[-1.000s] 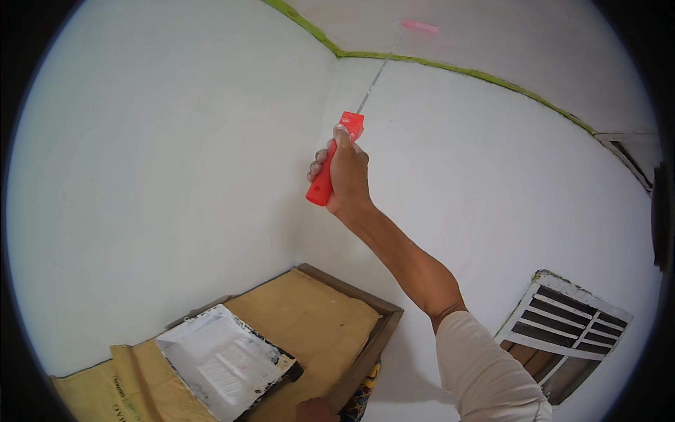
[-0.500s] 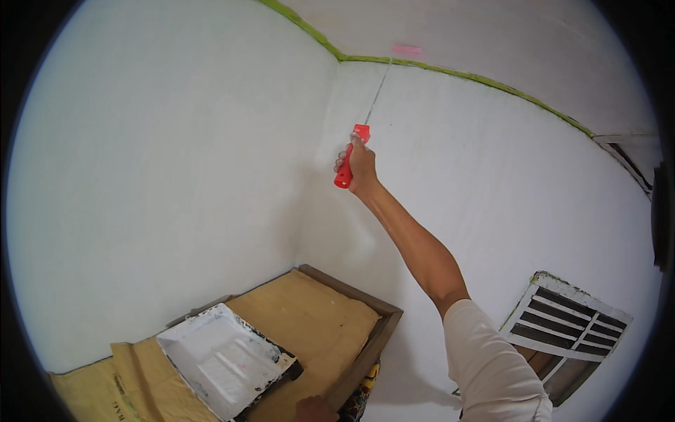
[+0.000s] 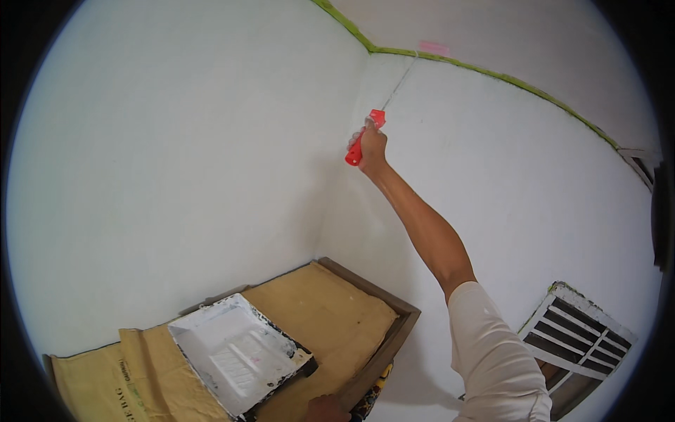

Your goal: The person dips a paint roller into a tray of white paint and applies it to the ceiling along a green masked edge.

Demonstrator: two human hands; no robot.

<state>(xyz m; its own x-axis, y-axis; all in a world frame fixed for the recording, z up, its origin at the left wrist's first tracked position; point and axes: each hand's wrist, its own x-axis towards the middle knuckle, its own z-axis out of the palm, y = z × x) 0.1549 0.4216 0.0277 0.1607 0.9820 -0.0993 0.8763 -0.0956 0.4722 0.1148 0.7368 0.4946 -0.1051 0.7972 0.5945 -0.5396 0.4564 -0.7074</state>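
My right hand (image 3: pixel 373 144) is closed around the red handle of a mini paint roller (image 3: pixel 355 151), arm stretched up toward the corner. From the handle a thin metal rod runs up to a pinkish roller head (image 3: pixel 434 48), which lies at the ceiling just past a green border strip (image 3: pixel 478 68). Low in the picture, my left hand (image 3: pixel 325 408) shows only in part, by the front edge of a wooden-framed top; its fingers are hidden. Left of it sits a white paint tray (image 3: pixel 242 359), smeared with white paint and dark along its rim.
Brown paper sacking (image 3: pixel 320 309) covers the top inside a wooden frame (image 3: pixel 380 288). White walls (image 3: pixel 190 162) meet in the corner. A slatted vent window (image 3: pixel 580 330) is low on the right wall. Patterned cloth (image 3: pixel 376 394) hangs beside the frame.
The view has shifted slightly, so the surroundings sit a little differently. My right hand still grips the roller, its head still at the ceiling edge and slightly farther right along the strip.
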